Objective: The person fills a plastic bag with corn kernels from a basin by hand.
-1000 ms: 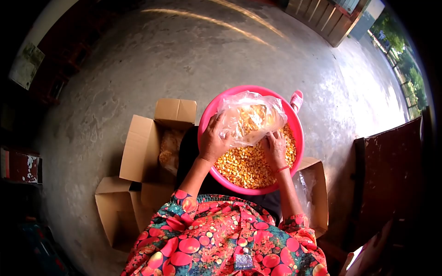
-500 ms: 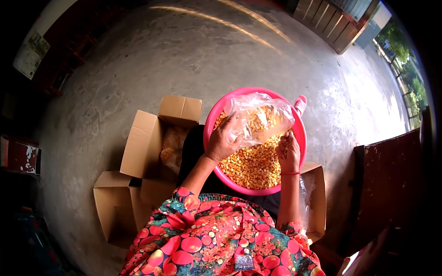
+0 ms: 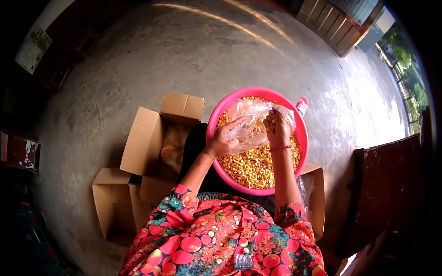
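Left hand [image 3: 221, 141]: yours, reaching up and inward from a bent elbow, over the near left part of the basin. Thumb and forefinger stood apart in a V against the film of the bag [image 3: 244, 148]; whether the other fingers were clamped on it, you could not tell.

Right hand [image 3: 279, 132]: yours, forearm nearly straight ahead, wrist turned so the cupped side faced inward. Fingers curled together around some kernels, at the right part of the bag. Bracelet [image 3: 281, 147]: red, thin, on your right wrist.

Bag: clear thin plastic, crumpled and glossy, lying in the far half of the basin on the corn, kernels showing through its film.

Corn [image 3: 244, 171]: loose kernels, yellow to orange, hard and smooth, spread across the basin.

Basin [image 3: 302, 158]: pink, round, smooth rim, just in front of your lap.

Boxes, left: two, plain brown cardboard, flaps raised; the farther one [image 3: 140, 142] contained a clear plastic bundle [image 3: 171, 152] with yellow contents, the nearer one [image 3: 110, 200] stood beside it.

Box, right [image 3: 316, 202]: cardboard, partly behind your right arm, clear film inside.

Shirt [image 3: 207, 244]: yours, printed fabric, red rounds on dark green.

Floor [image 3: 184, 60]: grey, mottled, hard.
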`<state>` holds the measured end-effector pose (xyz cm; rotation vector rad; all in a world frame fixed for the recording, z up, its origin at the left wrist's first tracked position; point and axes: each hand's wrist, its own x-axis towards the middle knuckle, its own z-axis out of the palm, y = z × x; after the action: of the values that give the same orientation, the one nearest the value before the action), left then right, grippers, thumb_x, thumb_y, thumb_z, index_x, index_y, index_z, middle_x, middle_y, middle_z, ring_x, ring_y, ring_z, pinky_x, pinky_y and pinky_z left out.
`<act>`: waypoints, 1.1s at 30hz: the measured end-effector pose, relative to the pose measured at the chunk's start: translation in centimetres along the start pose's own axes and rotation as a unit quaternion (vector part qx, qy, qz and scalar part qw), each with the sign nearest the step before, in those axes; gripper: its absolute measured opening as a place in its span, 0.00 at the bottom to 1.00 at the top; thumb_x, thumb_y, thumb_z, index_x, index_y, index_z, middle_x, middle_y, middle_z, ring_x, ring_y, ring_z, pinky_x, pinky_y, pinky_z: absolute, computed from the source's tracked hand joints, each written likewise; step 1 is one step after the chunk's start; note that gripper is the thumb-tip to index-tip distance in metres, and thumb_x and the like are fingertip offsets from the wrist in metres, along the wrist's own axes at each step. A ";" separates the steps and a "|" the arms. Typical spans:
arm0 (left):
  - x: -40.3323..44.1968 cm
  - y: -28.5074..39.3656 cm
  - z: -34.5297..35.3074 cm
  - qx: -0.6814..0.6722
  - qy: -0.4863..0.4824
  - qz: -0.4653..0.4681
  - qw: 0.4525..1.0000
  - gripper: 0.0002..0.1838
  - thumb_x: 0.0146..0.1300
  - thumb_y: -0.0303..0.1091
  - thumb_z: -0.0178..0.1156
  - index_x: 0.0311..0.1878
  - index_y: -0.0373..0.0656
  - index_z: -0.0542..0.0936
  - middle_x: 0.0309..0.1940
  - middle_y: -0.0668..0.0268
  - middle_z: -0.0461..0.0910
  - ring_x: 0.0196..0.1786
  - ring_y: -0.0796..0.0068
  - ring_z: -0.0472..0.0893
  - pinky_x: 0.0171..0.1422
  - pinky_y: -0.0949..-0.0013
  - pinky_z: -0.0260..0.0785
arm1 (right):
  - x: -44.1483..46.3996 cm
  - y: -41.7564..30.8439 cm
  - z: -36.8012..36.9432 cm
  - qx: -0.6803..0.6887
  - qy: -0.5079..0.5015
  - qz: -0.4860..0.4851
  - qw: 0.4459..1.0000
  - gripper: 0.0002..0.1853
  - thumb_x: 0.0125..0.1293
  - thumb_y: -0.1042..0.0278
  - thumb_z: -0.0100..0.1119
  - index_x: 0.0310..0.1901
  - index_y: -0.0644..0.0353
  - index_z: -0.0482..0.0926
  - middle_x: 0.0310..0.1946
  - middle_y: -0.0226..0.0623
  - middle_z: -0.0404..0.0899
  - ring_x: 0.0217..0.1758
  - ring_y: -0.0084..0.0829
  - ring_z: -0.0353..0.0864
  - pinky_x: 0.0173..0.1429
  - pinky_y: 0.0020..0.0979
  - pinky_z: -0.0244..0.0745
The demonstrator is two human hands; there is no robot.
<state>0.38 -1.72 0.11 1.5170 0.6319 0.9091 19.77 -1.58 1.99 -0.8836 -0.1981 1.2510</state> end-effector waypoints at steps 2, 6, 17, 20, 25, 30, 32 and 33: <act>0.1 0.0 0.2 -0.005 -0.030 0.003 1.000 0.39 0.41 0.15 0.42 0.65 0.35 0.64 0.62 0.60 0.67 0.64 0.74 0.66 0.69 0.73 0.54 | 0.6 0.2 0.3 -0.023 0.046 -0.056 0.997 0.06 0.65 0.70 0.50 0.41 0.61 0.73 0.31 0.33 0.74 0.31 0.25 0.72 0.32 0.24 0.69; 0.1 0.1 0.3 0.008 -0.011 -0.005 1.000 0.39 0.41 0.14 0.43 0.65 0.36 0.64 0.62 0.60 0.68 0.64 0.75 0.66 0.68 0.74 0.55 | 2.4 1.0 -2.5 -0.227 -0.032 -0.158 0.960 0.13 0.61 0.73 0.51 0.46 0.64 0.78 0.45 0.36 0.79 0.48 0.32 0.78 0.54 0.30 0.73; 0.2 -1.0 0.2 0.010 0.131 0.072 0.989 0.17 0.52 0.17 0.50 0.40 0.42 0.84 0.44 0.61 0.79 0.48 0.74 0.78 0.53 0.76 0.68 | -0.8 -2.9 -4.6 -0.159 -0.111 0.003 0.981 0.13 0.68 0.72 0.46 0.50 0.70 0.71 0.43 0.43 0.78 0.44 0.33 0.80 0.46 0.32 0.80; 0.0 -0.2 0.3 0.036 0.108 -0.003 0.994 0.14 0.55 0.18 0.51 0.38 0.42 0.84 0.38 0.64 0.80 0.42 0.77 0.78 0.47 0.77 0.69 | -3.0 -5.3 -5.7 -0.186 -0.279 0.093 0.938 0.14 0.71 0.66 0.44 0.42 0.68 0.75 0.39 0.41 0.80 0.35 0.27 0.81 0.39 0.27 0.79; 0.1 -1.1 0.3 0.014 0.137 -0.002 0.990 0.13 0.57 0.17 0.51 0.38 0.40 0.83 0.34 0.67 0.79 0.37 0.81 0.77 0.43 0.78 0.68 | -5.6 -5.8 -7.1 -0.388 -0.187 0.016 0.902 0.14 0.69 0.61 0.50 0.33 0.64 0.78 0.30 0.31 0.80 0.33 0.21 0.78 0.41 0.24 0.73; 0.0 -1.9 0.1 0.005 0.137 0.004 0.991 0.12 0.56 0.16 0.52 0.38 0.38 0.83 0.33 0.68 0.79 0.37 0.79 0.78 0.44 0.77 0.69 | -4.8 -1.5 -9.7 -0.682 0.042 -0.318 0.658 0.04 0.58 0.75 0.57 0.35 0.63 0.77 0.34 0.35 0.74 0.35 0.28 0.75 0.39 0.27 0.71; -0.1 -1.6 0.2 0.000 0.141 -0.001 0.990 0.12 0.55 0.16 0.52 0.38 0.37 0.83 0.33 0.67 0.79 0.38 0.78 0.78 0.44 0.77 0.69 | -4.8 0.7 -9.0 -0.670 0.045 -0.337 0.660 0.06 0.57 0.75 0.58 0.37 0.63 0.76 0.35 0.40 0.73 0.38 0.36 0.73 0.43 0.34 0.70; -0.1 -1.3 0.3 -0.024 0.142 0.000 0.990 0.12 0.55 0.16 0.52 0.38 0.37 0.82 0.34 0.66 0.79 0.38 0.77 0.78 0.44 0.77 0.69 | -4.7 1.6 -8.7 -0.688 0.042 -0.337 0.642 0.09 0.56 0.75 0.57 0.40 0.63 0.75 0.38 0.43 0.73 0.42 0.41 0.72 0.48 0.37 0.69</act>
<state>0.70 -1.79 -1.21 1.3562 0.8087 1.1443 21.99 -9.78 -3.38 -1.8957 -1.4064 0.1089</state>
